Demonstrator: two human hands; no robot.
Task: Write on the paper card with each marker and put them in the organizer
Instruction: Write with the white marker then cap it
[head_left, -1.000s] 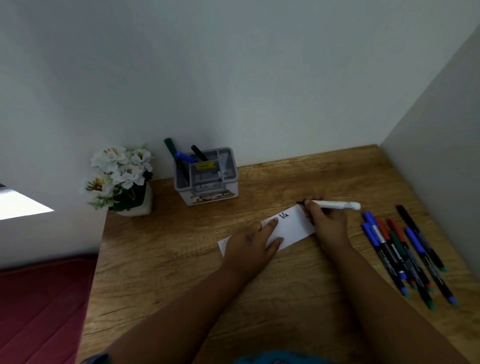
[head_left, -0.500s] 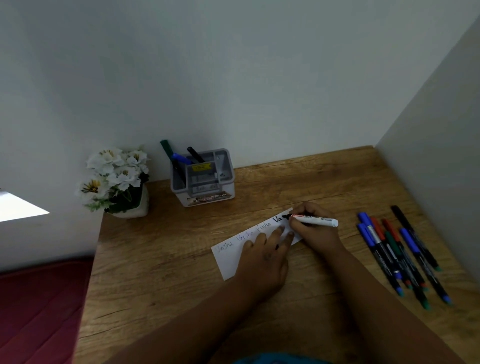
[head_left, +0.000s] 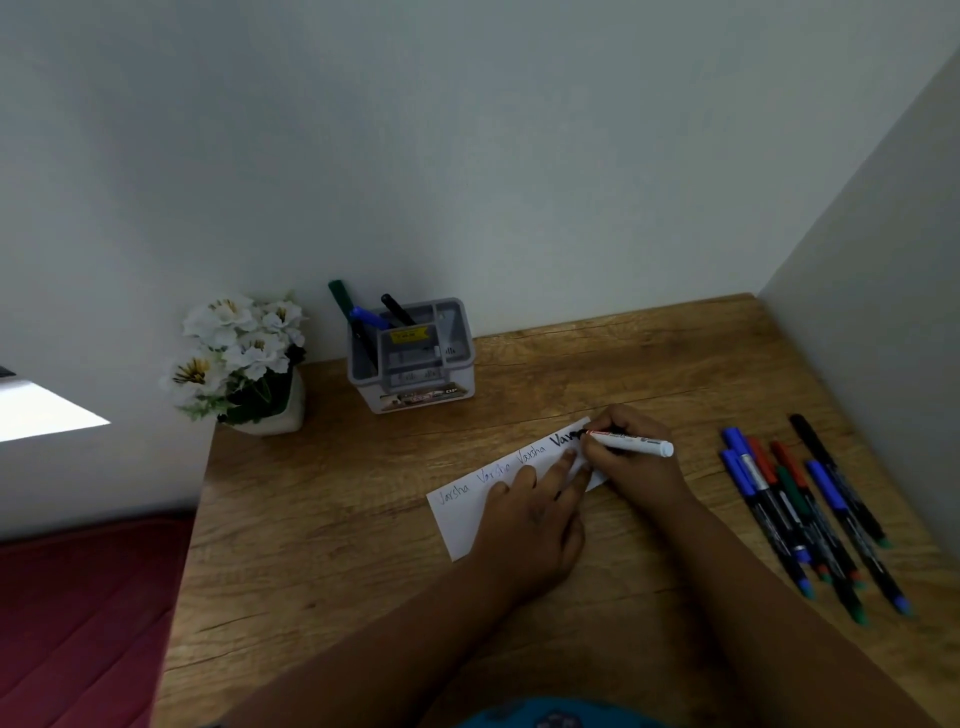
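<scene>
A white paper card lies slanted on the wooden desk, with three faint written words and a bolder black one at its far end. My left hand lies flat on the card, fingers straight, pressing it down. My right hand grips a white-barrelled marker with its black tip on the card's upper right end. A grey organizer stands at the back near the wall and holds a green, a blue and a black marker. Several loose markers lie in a row to the right.
A white pot of white flowers stands at the desk's back left corner. A grey wall closes off the right side, close to the loose markers. The desk's left edge drops to a dark red floor mat.
My right hand has brought the marker down from flat above the card to writing on it, adding black letters. My left hand slid down the card, uncovering the earlier words.
</scene>
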